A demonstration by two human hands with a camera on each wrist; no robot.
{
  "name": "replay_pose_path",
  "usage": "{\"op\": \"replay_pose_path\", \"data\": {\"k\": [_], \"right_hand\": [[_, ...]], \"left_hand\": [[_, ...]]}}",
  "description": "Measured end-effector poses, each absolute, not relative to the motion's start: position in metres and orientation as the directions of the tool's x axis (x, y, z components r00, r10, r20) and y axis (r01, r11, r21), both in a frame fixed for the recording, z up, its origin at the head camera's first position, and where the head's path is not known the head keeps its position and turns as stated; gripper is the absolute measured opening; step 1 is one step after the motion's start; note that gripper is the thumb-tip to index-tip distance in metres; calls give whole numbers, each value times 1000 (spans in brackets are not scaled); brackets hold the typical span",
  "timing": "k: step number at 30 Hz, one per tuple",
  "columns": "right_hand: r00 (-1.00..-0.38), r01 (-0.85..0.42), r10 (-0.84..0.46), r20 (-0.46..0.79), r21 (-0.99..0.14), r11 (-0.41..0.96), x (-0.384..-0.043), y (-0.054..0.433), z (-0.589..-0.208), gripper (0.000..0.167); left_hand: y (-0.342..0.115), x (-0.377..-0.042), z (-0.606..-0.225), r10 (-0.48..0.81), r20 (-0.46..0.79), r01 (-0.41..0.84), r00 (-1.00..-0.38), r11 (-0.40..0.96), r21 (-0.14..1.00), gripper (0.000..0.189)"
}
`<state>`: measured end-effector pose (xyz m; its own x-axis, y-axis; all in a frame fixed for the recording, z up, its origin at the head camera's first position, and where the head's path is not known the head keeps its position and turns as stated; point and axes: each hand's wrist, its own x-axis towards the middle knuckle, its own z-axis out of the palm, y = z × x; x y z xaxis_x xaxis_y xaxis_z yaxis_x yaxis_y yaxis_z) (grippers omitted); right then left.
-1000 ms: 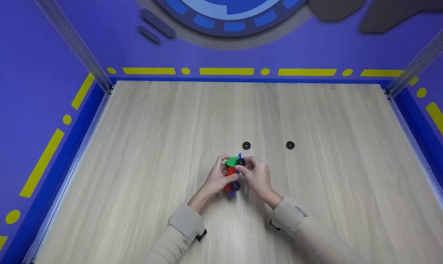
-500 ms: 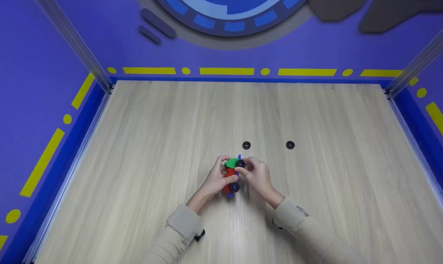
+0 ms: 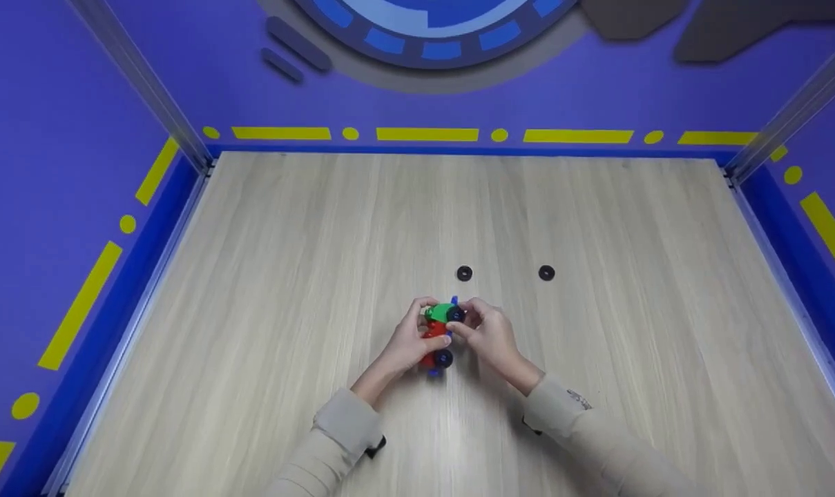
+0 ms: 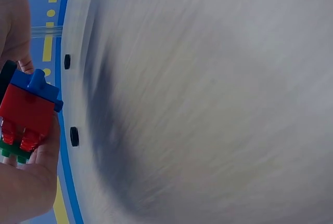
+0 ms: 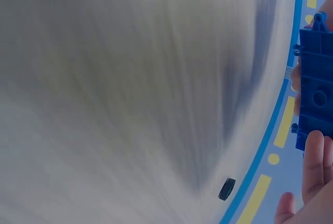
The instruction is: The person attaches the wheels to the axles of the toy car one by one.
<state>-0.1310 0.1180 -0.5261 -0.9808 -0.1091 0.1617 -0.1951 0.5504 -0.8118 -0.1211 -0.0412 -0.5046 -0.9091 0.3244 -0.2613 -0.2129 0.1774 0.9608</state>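
A toy car (image 3: 439,333) with a red and green body and a blue base is held just in front of me, tilted onto its side. My left hand (image 3: 409,339) grips its body from the left, thumb across the red part. With thumb and fingers my right hand (image 3: 492,335) pinches a black wheel (image 3: 456,315) at the green end. Another wheel (image 3: 443,358) sits at the red end. In the right wrist view the blue base (image 5: 317,81) shows its underside, with bare pegs along one edge. The left wrist view shows the red body (image 4: 27,108) from the end.
Two loose black wheels lie on the wooden table (image 3: 306,276) beyond the hands: one (image 3: 464,273) straight ahead, the other (image 3: 546,273) farther right. Blue-purple walls (image 3: 431,103) with yellow marks enclose the back and sides.
Both hands and the toy car have shifted slightly toward me. The right hand keeps its pinch on the wheel, and the loose wheels stay where they were.
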Motion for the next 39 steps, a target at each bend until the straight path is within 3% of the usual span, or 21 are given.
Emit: {"op": "replay_pose_path", "data": {"k": [5, 20, 34, 39], "right_hand": [[-966, -256, -136, 218, -773, 580, -129, 121, -525, 28], [-949, -315, -195, 247, -737, 598, -127, 128, -523, 31], [-942, -335, -202, 268, -733, 592, -125, 132, -527, 31], [-946, -325, -202, 255, -777, 539, -124, 134, -527, 33]], "left_hand": [[-42, -119, -499, 337, -245, -189, -909, 189, 964, 56], [-41, -126, -528, 283, -279, -218, -918, 228, 949, 72], [-40, -128, -529, 259, -302, -234, -917, 263, 936, 69], [-41, -128, -528, 244, -255, -180, -936, 291, 940, 65]]}}
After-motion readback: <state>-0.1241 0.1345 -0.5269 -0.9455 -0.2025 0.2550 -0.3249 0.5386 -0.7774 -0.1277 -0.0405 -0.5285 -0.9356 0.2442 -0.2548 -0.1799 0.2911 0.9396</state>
